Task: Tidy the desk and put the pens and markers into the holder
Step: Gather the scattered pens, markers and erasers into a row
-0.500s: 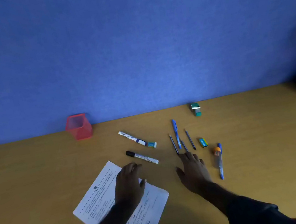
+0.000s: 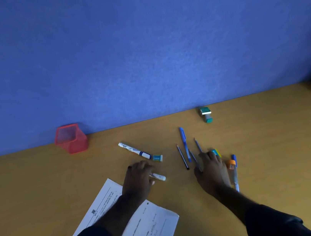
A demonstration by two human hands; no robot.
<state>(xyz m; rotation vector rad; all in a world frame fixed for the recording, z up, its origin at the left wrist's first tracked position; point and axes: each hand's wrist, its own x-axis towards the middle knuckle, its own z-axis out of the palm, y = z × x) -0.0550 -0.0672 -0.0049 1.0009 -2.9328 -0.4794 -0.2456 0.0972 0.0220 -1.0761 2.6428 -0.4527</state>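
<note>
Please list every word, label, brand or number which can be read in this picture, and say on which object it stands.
No text can be read with certainty.
Printed sheet of paper: lines of print, too small and blurred.
White marker with blue band: label marks, unreadable.
Marker under the left hand: small marks near its end, unreadable.
Teal eraser beside the white marker: blurred print.
Eraser at the right hand's fingertips: blurred print.

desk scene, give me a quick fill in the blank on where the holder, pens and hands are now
1. The mesh holder standing against the blue wall is ____ in colour.
2. The left hand covers a marker; only the marker's ____ end shows.
3. The right hand lies between the pencils and the ____-capped pen.
4. The left forearm crosses a sheet of ____.

Missing words: red; right; orange; paper
</note>
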